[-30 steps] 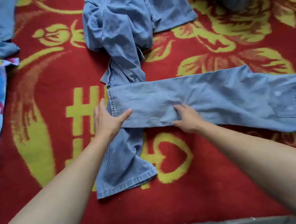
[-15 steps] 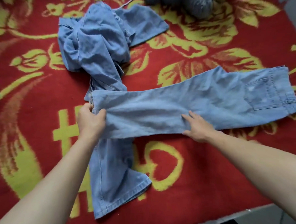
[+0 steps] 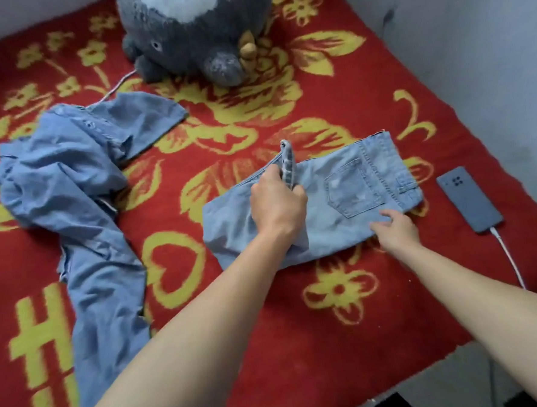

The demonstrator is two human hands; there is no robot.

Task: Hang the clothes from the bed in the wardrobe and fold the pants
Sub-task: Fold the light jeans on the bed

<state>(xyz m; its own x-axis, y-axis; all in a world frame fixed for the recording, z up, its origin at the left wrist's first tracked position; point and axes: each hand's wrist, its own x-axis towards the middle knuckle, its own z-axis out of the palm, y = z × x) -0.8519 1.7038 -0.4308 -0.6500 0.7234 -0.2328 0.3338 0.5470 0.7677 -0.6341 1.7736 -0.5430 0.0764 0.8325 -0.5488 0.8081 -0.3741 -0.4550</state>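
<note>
Folding the jeans (image 3: 348, 198) in half
Left hand (image 3: 276, 202) grips the hem; right hand (image 3: 394, 227) flat, pinning; align hem with waistband.

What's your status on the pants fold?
Left hand gripping leg hem, right hand flat on light blue denim pants. Fold halfway. Dark phone beside waistband.

Light blue denim pants (image 3: 349, 204) lying folded in half on red-and-yellow bed (image 3: 268, 329), waistband end pointing right, back pocket facing up. Hem end standing up near middle of fold, pinched. Second blue denim garment (image 3: 82, 214) lying crumpled at left, well apart from pants, one long part trailing toward near edge of bed, another part spreading flat toward far side.
</note>
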